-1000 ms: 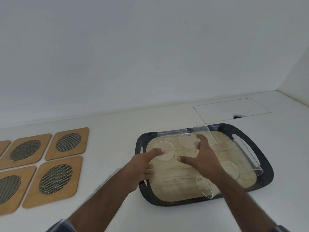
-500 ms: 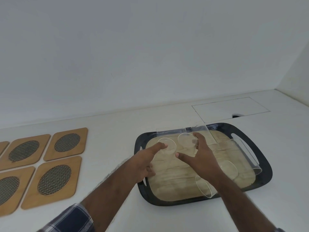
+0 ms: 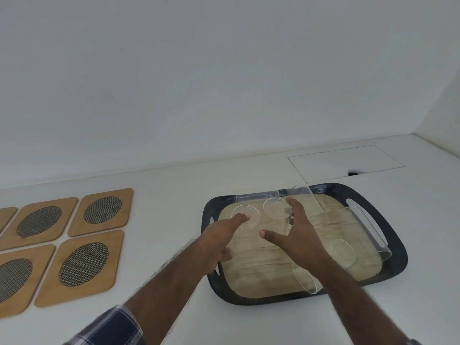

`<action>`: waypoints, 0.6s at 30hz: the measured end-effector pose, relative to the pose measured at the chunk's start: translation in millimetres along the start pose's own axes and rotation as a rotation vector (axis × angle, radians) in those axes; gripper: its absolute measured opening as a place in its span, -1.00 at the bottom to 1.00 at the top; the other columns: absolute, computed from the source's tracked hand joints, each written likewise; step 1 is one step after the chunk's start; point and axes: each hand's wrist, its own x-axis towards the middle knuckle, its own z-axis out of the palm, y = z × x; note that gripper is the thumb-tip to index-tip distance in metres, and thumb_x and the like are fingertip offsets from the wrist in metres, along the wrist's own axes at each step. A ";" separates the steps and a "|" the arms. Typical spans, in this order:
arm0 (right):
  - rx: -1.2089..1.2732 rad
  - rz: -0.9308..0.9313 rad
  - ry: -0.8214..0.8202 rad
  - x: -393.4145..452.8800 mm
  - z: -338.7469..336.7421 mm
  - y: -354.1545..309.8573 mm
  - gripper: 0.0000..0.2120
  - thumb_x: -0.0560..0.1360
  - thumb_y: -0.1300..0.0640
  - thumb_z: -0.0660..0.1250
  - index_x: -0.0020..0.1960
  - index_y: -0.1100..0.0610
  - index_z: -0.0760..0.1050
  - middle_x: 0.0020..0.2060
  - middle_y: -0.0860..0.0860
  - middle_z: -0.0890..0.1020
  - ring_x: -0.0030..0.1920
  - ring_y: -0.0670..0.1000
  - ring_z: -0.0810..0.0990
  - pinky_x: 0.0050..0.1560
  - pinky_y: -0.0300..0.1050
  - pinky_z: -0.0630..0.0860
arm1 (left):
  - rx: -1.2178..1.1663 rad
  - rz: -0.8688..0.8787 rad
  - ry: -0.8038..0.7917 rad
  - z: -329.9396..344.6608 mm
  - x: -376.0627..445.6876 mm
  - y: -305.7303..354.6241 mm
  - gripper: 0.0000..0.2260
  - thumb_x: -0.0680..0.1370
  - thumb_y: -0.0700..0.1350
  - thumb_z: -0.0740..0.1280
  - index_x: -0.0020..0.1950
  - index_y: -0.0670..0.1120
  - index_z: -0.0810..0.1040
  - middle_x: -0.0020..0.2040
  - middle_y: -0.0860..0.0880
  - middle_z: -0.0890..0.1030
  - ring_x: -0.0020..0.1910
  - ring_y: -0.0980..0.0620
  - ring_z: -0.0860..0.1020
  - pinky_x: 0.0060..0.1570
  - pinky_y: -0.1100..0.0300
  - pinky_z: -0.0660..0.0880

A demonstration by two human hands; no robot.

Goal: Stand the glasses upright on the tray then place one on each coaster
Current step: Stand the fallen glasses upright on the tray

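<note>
A black tray (image 3: 395,247) with a pale wooden floor holds several clear glasses lying on their sides. One glass (image 3: 245,212) lies at the tray's back left, a second glass (image 3: 277,207) beside it, and a long glass (image 3: 366,230) lies along the right side. My left hand (image 3: 219,237) reaches over the tray's left rim, forefinger touching the back-left glass. My right hand (image 3: 296,235) hovers spread over the middle, fingertips at the second glass, holding nothing. Wooden coasters (image 3: 88,266) with mesh ovals lie to the left.
The white counter (image 3: 174,195) meets a white wall behind. A rectangular hatch outline (image 3: 346,160) with a small dark notch sits behind the tray. Another glass (image 3: 305,280) lies at the tray's front edge under my right forearm.
Both hands have crept forward over the tray toward the two back glasses. The glasses have not moved.
</note>
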 end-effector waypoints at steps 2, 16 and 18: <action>-0.010 0.006 0.003 -0.3 -0.9 0.9 -0.04 0.28 -0.05 0.60 0.50 -0.06 0.10 0.38 0.03 0.39 0.27 -0.06 0.36 0.18 -0.12 0.31 | -0.024 0.016 0.002 -0.1 0.5 0.0 -0.39 0.31 0.29 0.52 0.24 0.01 0.53 0.33 -0.05 0.46 0.20 -0.17 0.53 0.25 -0.04 0.54; -0.283 0.100 0.143 -8.3 -64.7 9.9 -0.37 0.38 -0.18 0.48 0.35 0.03 0.42 0.23 0.04 0.55 0.25 0.04 0.48 0.20 -0.02 0.41 | 0.001 0.247 0.226 6.0 -5.6 -9.5 -0.49 0.44 0.35 0.37 -0.04 -0.10 0.47 -0.08 0.05 0.49 -0.11 0.02 0.49 -0.13 0.10 0.51; -0.375 0.123 0.126 -13.5 -73.6 12.0 -0.39 0.39 -0.20 0.46 0.33 0.04 0.43 0.21 0.04 0.56 0.23 0.06 0.50 0.23 0.07 0.44 | -0.010 0.281 0.277 6.9 -9.3 -12.0 -0.56 0.48 0.33 0.32 -0.12 -0.05 0.44 -0.17 0.04 0.42 -0.19 0.00 0.46 -0.16 0.08 0.48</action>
